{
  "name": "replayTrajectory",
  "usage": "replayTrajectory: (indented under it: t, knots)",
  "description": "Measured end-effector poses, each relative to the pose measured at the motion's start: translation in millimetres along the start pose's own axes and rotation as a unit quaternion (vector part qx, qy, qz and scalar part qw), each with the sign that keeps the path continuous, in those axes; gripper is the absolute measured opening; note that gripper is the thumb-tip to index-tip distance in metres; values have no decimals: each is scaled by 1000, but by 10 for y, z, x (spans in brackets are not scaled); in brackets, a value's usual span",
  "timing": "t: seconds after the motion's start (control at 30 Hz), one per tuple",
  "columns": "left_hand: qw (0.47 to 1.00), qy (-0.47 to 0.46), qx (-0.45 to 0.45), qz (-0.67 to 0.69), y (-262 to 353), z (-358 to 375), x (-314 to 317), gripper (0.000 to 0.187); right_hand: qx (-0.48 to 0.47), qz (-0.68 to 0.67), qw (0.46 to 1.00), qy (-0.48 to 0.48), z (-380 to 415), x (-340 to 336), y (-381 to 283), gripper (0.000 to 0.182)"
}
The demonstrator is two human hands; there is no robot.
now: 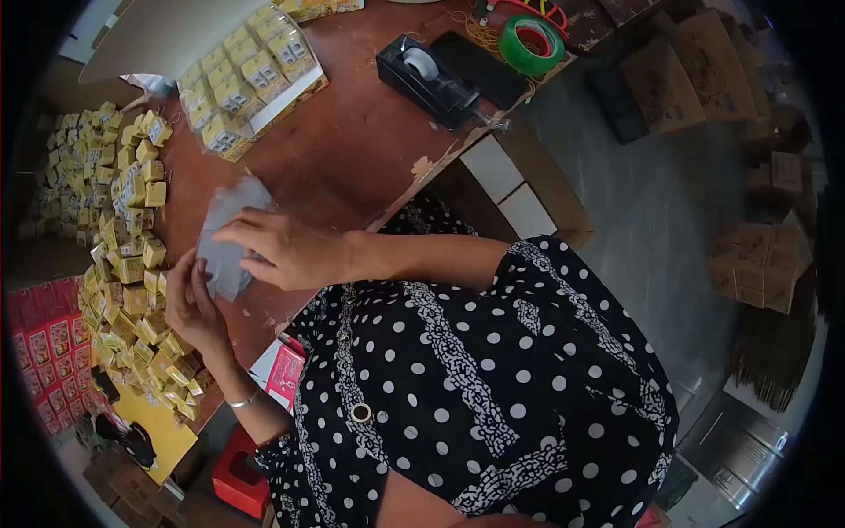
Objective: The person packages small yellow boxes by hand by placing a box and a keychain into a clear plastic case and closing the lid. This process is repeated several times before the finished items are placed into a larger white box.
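Observation:
A crinkled clear plastic bag (231, 269), perhaps several in a layer, is between my hands above the reddish-brown table (343, 141). My left hand (195, 304), with a silver bangle at the wrist, grips the bag's near left edge between thumb and fingers. Across its upper face lies my right hand (286, 249), fingers bent and pinching at the plastic. Left of my hands spreads a large heap of small yellow boxes (132, 268). Beyond them, an open carton (286, 107) holds rows of plastic-wrapped yellow boxes.
A black tape dispenser (427, 84) stands at the far right, beside a roll of green tape (532, 44). Below the table's right edge is an open cardboard box (563, 207). Pink-red boxes (55, 352) are stacked at left. Brown cartons (761, 264) stand on the floor at right.

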State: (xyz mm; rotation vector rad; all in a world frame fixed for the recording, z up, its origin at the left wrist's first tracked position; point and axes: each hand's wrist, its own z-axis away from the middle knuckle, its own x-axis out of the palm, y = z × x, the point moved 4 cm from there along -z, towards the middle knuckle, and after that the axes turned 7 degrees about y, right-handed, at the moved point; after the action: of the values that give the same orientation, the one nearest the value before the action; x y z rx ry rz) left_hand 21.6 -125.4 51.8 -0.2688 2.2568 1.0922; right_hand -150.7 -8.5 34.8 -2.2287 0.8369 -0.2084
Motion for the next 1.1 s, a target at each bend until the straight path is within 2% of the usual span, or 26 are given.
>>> replayTrajectory:
  t: [0.07,0.13,0.23,0.3,0.37,0.43,0.53,0.6,0.63,0.67,0.73,0.8,0.83,0.87,0.9,0.93,0.97,1.03,1.07,1.1]
  knots:
    - [994,13,85,-72,242,108,29,16,27,-5,1000,-14,19,-9,-18,34]
    - [992,18,99,-71,402,154,53,16,52,-13,998,-31,13,-22,-21,34]
    - [1000,12,23,-7,361,224,86,17,66,-73,995,7,-6,-200,-87,27]
    - [995,21,-49,87,376,223,106,17,81,-10,996,45,-125,-367,-40,27]
    - [983,29,-81,161,458,196,115,17,187,-51,981,8,-148,-456,86,26]
    - [985,16,-95,141,459,181,116,19,302,-153,941,-26,-191,-534,38,29]
    - [973,39,-111,198,577,170,166,18,291,-137,944,-71,-204,-587,-24,30]
    - [984,43,-61,163,648,169,199,15,299,-132,942,-73,-212,-602,-49,30]
    - [993,66,7,96,713,159,185,17,298,-132,942,-78,-211,-592,-46,30]
    - [993,70,4,96,714,158,180,17,299,-145,940,-80,-202,-578,-42,28]
    - [994,75,78,20,773,167,161,22,298,-158,937,-86,-211,-577,-45,26]
    - [991,82,100,20,832,193,176,23,372,-216,877,-213,-179,-535,-39,30]
    - [989,84,123,19,861,225,171,23,372,-215,876,-220,-201,-560,-33,30]
    - [989,90,119,18,841,265,142,23,420,-253,829,-269,-184,-546,-25,36]
    - [991,46,125,2,816,303,152,30,464,-287,776,-316,-165,-531,-31,44]
    - [991,5,130,-16,809,318,150,40,460,-285,775,-327,-184,-537,-48,44]
    - [992,18,125,-20,835,326,96,40,472,-301,754,-344,-170,-528,-91,50]
    - [970,-46,179,-157,1005,368,46,79,480,-322,722,-382,-123,-448,-138,64]
    - [971,-114,137,-161,925,478,69,103,484,-319,711,-398,-116,-388,-157,64]
    - [976,-98,125,-151,888,560,52,99,488,-317,699,-414,-107,-323,-173,63]
